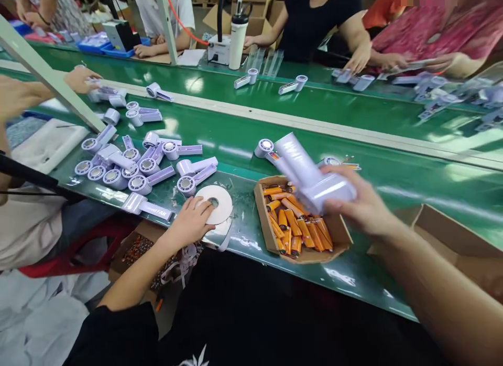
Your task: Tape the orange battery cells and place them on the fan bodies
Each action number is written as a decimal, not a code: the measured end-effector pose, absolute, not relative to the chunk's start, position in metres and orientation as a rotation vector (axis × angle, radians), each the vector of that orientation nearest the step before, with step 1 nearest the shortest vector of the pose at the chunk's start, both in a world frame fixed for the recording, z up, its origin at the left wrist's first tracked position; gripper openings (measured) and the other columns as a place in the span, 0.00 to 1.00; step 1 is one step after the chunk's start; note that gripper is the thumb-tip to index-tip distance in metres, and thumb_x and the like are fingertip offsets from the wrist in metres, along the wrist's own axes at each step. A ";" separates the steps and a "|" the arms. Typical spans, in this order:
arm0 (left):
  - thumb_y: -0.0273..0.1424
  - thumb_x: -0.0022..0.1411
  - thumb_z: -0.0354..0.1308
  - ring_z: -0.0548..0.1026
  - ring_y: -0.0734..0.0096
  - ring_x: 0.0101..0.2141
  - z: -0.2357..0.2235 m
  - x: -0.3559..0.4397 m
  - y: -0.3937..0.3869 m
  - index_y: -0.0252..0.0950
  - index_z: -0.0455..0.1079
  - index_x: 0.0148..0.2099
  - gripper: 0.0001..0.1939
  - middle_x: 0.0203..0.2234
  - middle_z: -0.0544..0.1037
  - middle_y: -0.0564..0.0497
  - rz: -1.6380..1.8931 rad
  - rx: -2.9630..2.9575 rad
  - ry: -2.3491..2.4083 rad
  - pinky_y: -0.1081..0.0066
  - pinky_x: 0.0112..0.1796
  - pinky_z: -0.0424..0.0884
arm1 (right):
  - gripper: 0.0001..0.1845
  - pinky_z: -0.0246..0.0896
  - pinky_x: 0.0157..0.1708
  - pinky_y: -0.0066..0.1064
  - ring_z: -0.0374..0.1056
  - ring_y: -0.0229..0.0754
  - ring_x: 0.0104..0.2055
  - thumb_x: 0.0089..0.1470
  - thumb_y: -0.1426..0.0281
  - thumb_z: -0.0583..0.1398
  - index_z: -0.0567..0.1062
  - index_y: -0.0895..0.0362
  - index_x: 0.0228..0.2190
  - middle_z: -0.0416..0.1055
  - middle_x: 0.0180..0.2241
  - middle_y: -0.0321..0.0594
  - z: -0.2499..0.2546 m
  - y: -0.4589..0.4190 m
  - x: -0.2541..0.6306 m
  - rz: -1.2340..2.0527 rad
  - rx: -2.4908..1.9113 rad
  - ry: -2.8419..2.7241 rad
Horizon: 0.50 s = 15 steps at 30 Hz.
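Note:
My right hand grips a lilac handheld fan housing by its round head. The handle, with blurred lettering, points up and left above a cardboard box of orange cylindrical batteries. At the bench's near edge, my left hand grasps a roll of white double-sided tape, fingertips at its centre hole. A loose strip hangs from the roll over the edge. Left of that hand lies a fan housing with lettering on its handle. Several more lilac fan housings are piled beyond it.
Behind the battery box, a lilac fan part lies on the green conveyor. An open cardboard box stands at right. A slanted metal post rises at left. Co-workers sit across the line, and another person's hand reaches in from the left.

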<state>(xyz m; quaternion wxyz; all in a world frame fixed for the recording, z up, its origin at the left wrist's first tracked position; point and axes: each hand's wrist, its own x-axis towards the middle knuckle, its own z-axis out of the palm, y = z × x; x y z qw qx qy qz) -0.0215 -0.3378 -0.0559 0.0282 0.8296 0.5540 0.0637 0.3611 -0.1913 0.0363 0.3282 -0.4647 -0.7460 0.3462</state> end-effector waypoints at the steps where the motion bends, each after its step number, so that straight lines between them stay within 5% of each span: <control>1: 0.41 0.66 0.68 0.68 0.38 0.61 -0.052 -0.023 -0.343 0.35 0.73 0.62 0.27 0.58 0.77 0.39 0.204 2.564 1.699 0.43 0.63 0.66 | 0.43 0.67 0.27 0.36 0.73 0.47 0.30 0.42 0.33 0.68 0.78 0.50 0.49 0.78 0.39 0.44 0.036 -0.207 0.340 1.100 -1.098 -1.940; 4: 0.43 0.65 0.68 0.68 0.39 0.60 -0.043 -0.032 -0.370 0.36 0.73 0.60 0.26 0.55 0.78 0.39 0.352 2.555 1.681 0.44 0.61 0.69 | 0.36 0.71 0.34 0.37 0.74 0.48 0.35 0.51 0.39 0.66 0.77 0.50 0.51 0.78 0.42 0.41 0.027 -0.236 0.277 1.284 -0.946 -2.065; 9: 0.43 0.65 0.67 0.66 0.39 0.60 -0.038 -0.060 -0.432 0.39 0.71 0.60 0.25 0.54 0.77 0.39 0.583 2.418 1.922 0.42 0.60 0.71 | 0.30 0.68 0.56 0.54 0.71 0.62 0.55 0.58 0.51 0.68 0.76 0.52 0.56 0.76 0.54 0.52 -0.005 -0.239 0.196 0.583 -1.112 -2.661; 13: 0.31 0.67 0.62 0.65 0.39 0.63 -0.038 -0.070 -0.462 0.39 0.68 0.64 0.24 0.56 0.76 0.38 0.722 2.416 2.029 0.43 0.60 0.72 | 0.33 0.52 0.64 0.72 0.61 0.71 0.66 0.58 0.52 0.70 0.75 0.53 0.59 0.71 0.62 0.58 -0.004 -0.249 0.177 0.312 -1.085 -2.814; 15: 0.23 0.66 0.58 0.63 0.40 0.65 -0.035 -0.067 -0.466 0.38 0.67 0.66 0.27 0.56 0.76 0.38 0.820 2.487 2.043 0.41 0.61 0.70 | 0.36 0.55 0.64 0.66 0.60 0.68 0.68 0.59 0.50 0.68 0.72 0.53 0.62 0.68 0.66 0.57 0.008 -0.263 0.182 0.458 -0.952 -2.706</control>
